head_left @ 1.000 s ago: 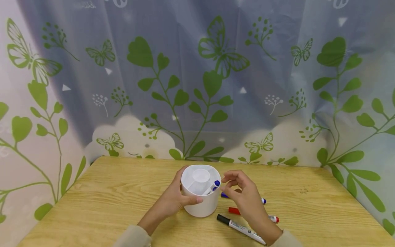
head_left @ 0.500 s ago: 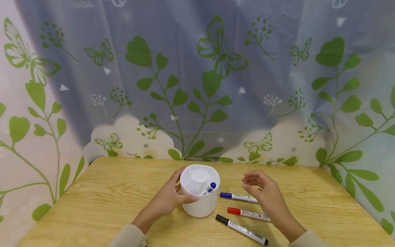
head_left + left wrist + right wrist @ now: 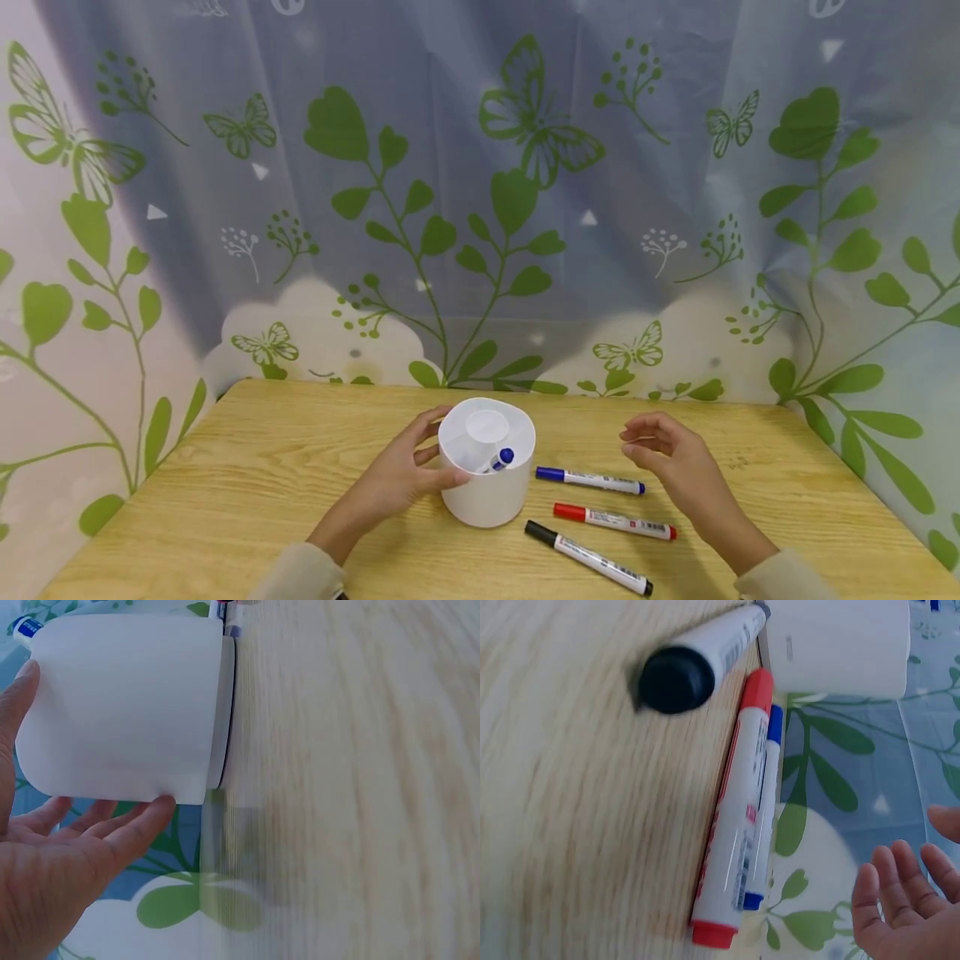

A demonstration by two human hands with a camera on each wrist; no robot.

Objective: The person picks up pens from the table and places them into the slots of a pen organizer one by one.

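Observation:
A white round pen holder (image 3: 486,500) stands on the table, with a raised round piece in its middle. My left hand (image 3: 393,471) holds its left side, thumb near the front rim and fingers toward the back. Inside leans a marker with a blue end (image 3: 506,456); its lower part is hidden. To the right of the holder lie a blue marker (image 3: 600,481), a red marker (image 3: 618,522) and a black marker (image 3: 592,562). My right hand (image 3: 675,467) hovers past the blue marker, fingers loosely bent and holding nothing.
The wooden table (image 3: 285,458) reaches back to a curtain (image 3: 450,250) printed with green leaves and butterflies. The three loose markers lie roughly side by side, caps toward the holder.
My right hand has moved right, away from the holder and off the loose markers. The marker in the holder has tipped left and sunk slightly. My left thumb has slid a little left.

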